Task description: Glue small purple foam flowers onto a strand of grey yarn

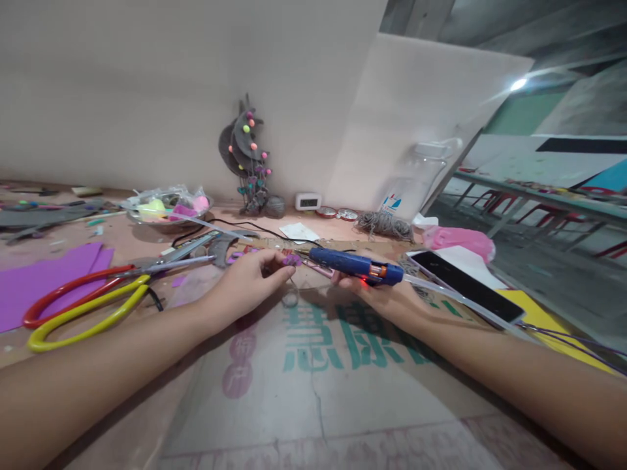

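Observation:
My right hand (377, 294) is closed around a blue glue gun (355, 264), whose nozzle points left toward a small purple piece (292, 260). A clear glue stick (455, 299) trails from the gun's back end to the right. My left hand (249, 281) pinches that purple piece between fingertips, low over a flattened cardboard sheet (313, 365) with green and pink print. A small clear ring (290, 297) lies on the cardboard just below the piece.
Red-handled (73, 290) and yellow-handled scissors (83, 323) lie at the left beside purple foam sheets (44, 277). A bowl of coloured bits (169, 210), a grey moon-shaped ornament (245, 156), a small clock (308, 201), a phone (465, 284) and a pink bag (458, 240) stand around.

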`<state>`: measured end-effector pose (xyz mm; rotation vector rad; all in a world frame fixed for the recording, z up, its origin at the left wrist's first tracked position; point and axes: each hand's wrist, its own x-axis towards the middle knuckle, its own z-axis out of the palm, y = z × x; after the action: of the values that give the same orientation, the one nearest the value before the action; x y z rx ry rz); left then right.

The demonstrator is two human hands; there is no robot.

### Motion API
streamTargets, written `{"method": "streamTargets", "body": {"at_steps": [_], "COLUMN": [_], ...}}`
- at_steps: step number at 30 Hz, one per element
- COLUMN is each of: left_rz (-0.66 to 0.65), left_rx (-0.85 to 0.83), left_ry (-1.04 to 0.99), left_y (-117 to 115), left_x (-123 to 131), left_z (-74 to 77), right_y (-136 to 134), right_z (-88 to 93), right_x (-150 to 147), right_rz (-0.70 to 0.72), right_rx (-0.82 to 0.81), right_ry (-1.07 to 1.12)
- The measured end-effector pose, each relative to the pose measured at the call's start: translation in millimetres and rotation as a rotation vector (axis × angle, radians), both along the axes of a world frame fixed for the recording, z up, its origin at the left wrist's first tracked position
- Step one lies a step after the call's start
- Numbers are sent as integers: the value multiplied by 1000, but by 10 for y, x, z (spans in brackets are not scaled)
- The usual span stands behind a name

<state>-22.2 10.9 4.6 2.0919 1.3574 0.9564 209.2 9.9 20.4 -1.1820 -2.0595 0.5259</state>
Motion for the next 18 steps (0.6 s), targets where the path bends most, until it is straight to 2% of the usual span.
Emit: {"method": "streamTargets", "body": {"at_steps": [10, 18], "left_rz": [58, 59], "left_rx": [51, 66], "left_ry": [10, 14], "left_y": [3, 5], "left_x": [-4, 2], "left_z": [-17, -30], "right_y": [34, 36], "right_z": [-6, -61], "right_x": [-51, -12], "right_rz": [-87, -79], "right_rx": [-142, -93], "right_ry": [68, 1]}}
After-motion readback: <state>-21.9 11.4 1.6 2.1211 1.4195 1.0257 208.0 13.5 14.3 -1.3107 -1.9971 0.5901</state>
